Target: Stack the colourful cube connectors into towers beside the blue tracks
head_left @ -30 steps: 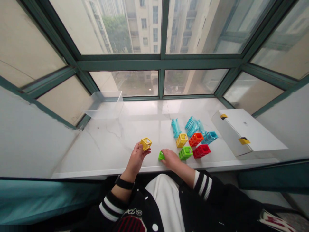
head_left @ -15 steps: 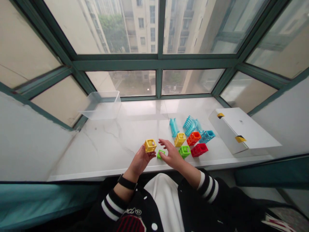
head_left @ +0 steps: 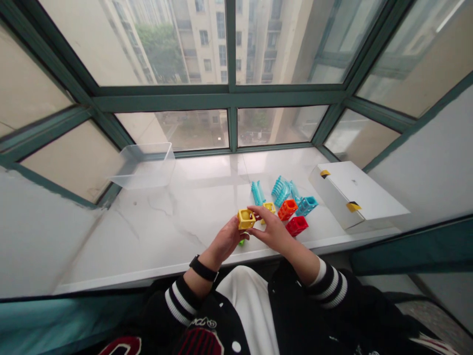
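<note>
My left hand [head_left: 225, 239] holds a yellow cage-like block [head_left: 246, 219] up above the marble sill. The fingertips of my right hand [head_left: 271, 224] press against that block's right side. A green block [head_left: 242, 242] shows only as a sliver beneath my hands. A second yellow block [head_left: 269, 207] stands partly behind my right fingers. Nearby lie an orange block [head_left: 287, 209], a red block [head_left: 296, 226], a teal block [head_left: 306, 205] and teal ribbed curved pieces [head_left: 281, 191]. A second green block is hidden or out of sight.
The blocks lie on a white marble window sill [head_left: 192, 231]. A transparent plastic box [head_left: 143, 165] stands at its far left, and a white box with yellow tape [head_left: 351, 195] lies at the right. Green-framed windows [head_left: 229, 96] run along the back.
The yellow block has risen and moved toward my right hand, whose fingers have come from above the green blocks onto it. The nearer green block is no longer visible. The view has swung left.
</note>
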`<state>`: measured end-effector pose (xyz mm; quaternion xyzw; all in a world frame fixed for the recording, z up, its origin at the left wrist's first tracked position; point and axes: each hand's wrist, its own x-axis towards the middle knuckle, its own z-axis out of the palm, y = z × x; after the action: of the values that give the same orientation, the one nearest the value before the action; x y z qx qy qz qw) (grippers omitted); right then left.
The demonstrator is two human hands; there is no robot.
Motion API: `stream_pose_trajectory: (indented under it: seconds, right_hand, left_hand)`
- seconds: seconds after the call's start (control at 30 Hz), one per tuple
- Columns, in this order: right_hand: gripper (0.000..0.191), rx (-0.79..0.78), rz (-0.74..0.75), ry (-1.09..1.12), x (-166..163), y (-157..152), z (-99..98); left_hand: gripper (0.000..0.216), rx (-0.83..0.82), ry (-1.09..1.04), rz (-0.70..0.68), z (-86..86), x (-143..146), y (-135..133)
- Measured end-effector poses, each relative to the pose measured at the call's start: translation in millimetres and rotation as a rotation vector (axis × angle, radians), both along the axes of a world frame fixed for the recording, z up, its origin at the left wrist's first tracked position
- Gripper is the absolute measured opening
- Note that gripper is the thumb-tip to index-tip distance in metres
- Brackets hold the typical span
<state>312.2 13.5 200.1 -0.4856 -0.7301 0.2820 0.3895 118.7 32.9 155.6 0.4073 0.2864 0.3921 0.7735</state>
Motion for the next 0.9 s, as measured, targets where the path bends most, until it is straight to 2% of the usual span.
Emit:
stream_pose_trajectory:
  seconds: [0.13,0.23,0.37,0.43,0.5,0.67,0.8,0.9]
  right_hand:
    - [0.06,0.036,-0.04,-0.093,25.5,4.5,11.4]
    - [0.061,0.065,-0.116,-0.164,47.6,10.7,16.6]
    - [0.06,0.061,-0.244,-0.238,76.6,22.0,18.0]
    - [0.057,0.063,-0.289,-0.277,88.3,28.3,15.9]
    - [0.055,0.064,-0.313,-0.315,96.9,34.5,11.7]
    - [0.054,0.046,-0.28,-0.45,104.7,47.9,-3.7]
    - [0.053,0.004,-0.224,-0.566,102.3,55.7,-12.5]
    - [0.053,-0.019,-0.206,-0.612,99.7,60.5,-15.2]
  left_hand:
    - [0.066,0.081,0.068,-0.024,1.7,17.8,16.3]
    - [0.066,0.183,0.17,0.041,-0.5,32.3,34.7]
    - [0.054,0.49,0.442,0.15,-9.0,49.5,60.3]
    - [0.057,0.648,0.58,0.169,-17.2,56.9,70.2]
    - [0.065,0.736,0.663,0.148,-27.1,64.1,76.9]
    - [0.065,0.807,0.818,0.077,-45.7,79.7,82.5]
    - [0.049,0.815,0.88,0.048,-47.3,83.5,82.2]
    - [0.041,0.786,0.845,0.045,-46.0,82.5,81.8]
